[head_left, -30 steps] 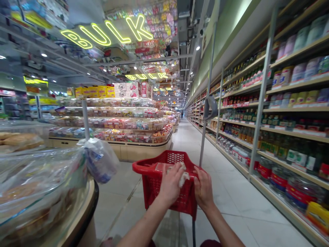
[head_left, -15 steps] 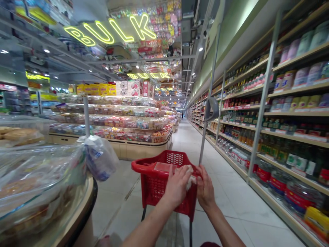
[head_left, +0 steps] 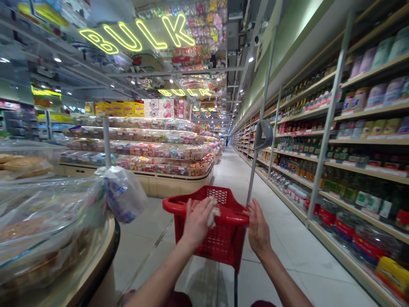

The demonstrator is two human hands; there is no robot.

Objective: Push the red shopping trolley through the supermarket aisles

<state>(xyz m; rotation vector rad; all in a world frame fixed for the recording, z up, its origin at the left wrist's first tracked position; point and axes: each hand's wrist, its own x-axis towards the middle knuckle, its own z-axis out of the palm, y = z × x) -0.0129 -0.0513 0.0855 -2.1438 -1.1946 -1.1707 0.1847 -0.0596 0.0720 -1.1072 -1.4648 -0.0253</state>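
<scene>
A red plastic shopping cart [head_left: 209,247] with a perforated basket stands in front of me. My left hand [head_left: 197,224] presses a crumpled white cloth [head_left: 213,212] onto the middle of the cart's handle bar [head_left: 174,207]. Part of the cloth is hidden beneath the palm. At the right end of the handle, my right hand [head_left: 258,228] grips the corner, its fingers bent at the rim. Just behind those fingers rises a thin grey metal pole [head_left: 252,177] with a grey loop-shaped fitting [head_left: 263,134].
Close on the left is a rounded counter [head_left: 105,260] of plastic-covered baked goods, with a plastic bag [head_left: 124,194] hanging from its post. Tiered bulk displays [head_left: 153,151] stand ahead. Shelves of bottles and jars [head_left: 361,168] line the right. A tiled aisle [head_left: 228,164] runs between them.
My left hand has slid left along the handle with the cloth, from near the right corner to the middle. My right hand has shifted slightly right, still at the corner.
</scene>
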